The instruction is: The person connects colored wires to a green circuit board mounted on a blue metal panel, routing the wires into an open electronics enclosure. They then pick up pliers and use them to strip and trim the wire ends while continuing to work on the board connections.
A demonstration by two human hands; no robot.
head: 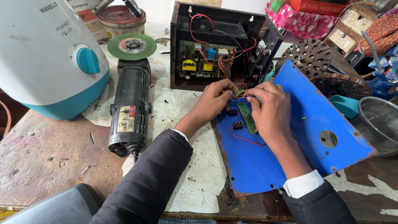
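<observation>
— Left hand (215, 99) and right hand (267, 105)?
— Both pinching the narrow green circuit board (248, 118) on the blue metal panel (306, 120), mid-bench.
— Room around?
— Tight — angle grinder (130, 108) left, open black case (219, 49) just behind. Fingertips hidden among wires.

narrow green circuit board (248, 116) with red wires, flat on the blue metal panel (306, 124)

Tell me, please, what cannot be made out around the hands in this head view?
- Narrow green circuit board: its upper end is hidden by the right hand.
- Left hand: its fingertips are curled under, so their grip is unclear.
- Black open case: its board parts are too small.
</observation>
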